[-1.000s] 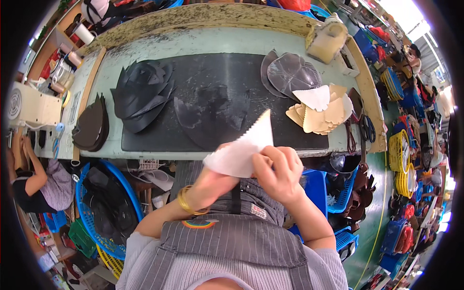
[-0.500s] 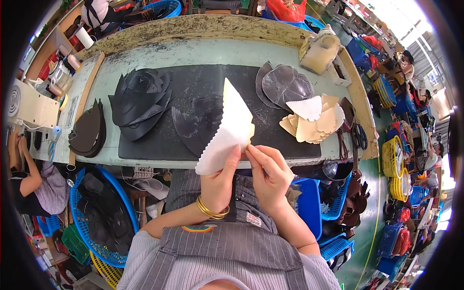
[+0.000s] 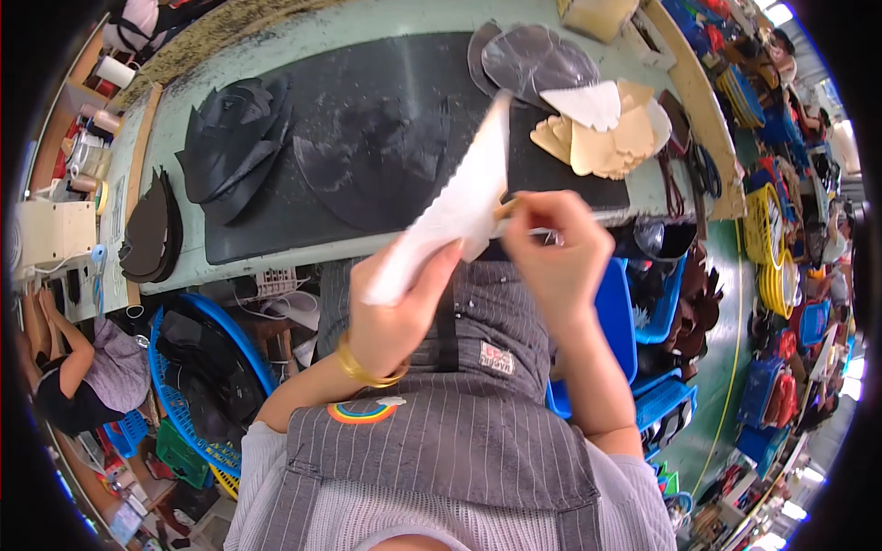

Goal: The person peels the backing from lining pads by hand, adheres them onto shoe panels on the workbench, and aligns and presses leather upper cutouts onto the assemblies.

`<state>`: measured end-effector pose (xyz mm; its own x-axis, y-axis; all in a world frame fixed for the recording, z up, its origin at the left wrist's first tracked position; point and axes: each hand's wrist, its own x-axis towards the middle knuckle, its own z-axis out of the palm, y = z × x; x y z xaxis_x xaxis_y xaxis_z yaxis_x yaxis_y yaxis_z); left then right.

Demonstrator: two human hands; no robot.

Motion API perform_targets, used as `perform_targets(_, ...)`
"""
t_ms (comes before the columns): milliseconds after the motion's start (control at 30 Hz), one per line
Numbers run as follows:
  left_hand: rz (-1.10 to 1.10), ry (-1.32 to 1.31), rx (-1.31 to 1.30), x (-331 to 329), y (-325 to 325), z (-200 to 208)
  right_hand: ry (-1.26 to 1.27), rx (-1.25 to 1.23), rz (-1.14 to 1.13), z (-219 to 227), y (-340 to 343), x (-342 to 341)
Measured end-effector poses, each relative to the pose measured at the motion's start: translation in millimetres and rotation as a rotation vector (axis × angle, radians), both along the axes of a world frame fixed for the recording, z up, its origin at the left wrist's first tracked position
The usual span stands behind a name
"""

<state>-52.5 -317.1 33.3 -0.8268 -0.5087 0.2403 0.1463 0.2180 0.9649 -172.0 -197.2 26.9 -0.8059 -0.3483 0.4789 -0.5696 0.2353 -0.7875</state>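
My left hand (image 3: pixel 393 298) grips a white, zigzag-edged sheet piece (image 3: pixel 450 207) by its lower part, holding it tilted above the bench's front edge. At the sheet's right side my right hand (image 3: pixel 565 253) has thumb and fingers pinched on a small tan bit (image 3: pixel 504 209), blurred by motion. Whether that bit is still joined to the sheet I cannot tell. Behind the hands, a dark curved piece (image 3: pixel 367 170) lies on the black mat (image 3: pixel 367 78). To the right is a pile of beige scalloped pieces (image 3: pixel 597 147) with a white piece (image 3: pixel 588 106) on top.
Black cut pieces (image 3: pixel 234 147) and brown pieces (image 3: pixel 152 230) are stacked at left. Clear and dark rounded pieces (image 3: pixel 537 64) lie at the back right, scissors (image 3: pixel 706 170) at the right edge. Blue baskets (image 3: pixel 248 331) flank my lap. Another person's arms (image 3: pixel 69 335) show at far left.
My right hand has moved right and up, away from the sheet's lower corner, with the tan bit now in its pinch. The sheet has turned more edge-on. The whole view has shifted.
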Motion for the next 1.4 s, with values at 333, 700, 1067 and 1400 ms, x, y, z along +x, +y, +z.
perform_targets(333, -0.732, -0.184, 0.901, 20, -58, -4, -1.104, -0.43, 0.627, 18, 44, -6)
perform_targets(700, -0.55, 0.197, 0.817, 0, -17, -28, -0.765, -0.632, 0.316, 13, -32, 12)
perform_targets(1067, -0.131, 0.265, 0.792, -17, -1, -13, -1.262, -0.826, 0.647, 12, -31, 17)
perform_targets(1400, 0.099, 0.226, 0.717, -15, -17, 3, -0.114, -0.181, 0.265, 22, -15, 13)
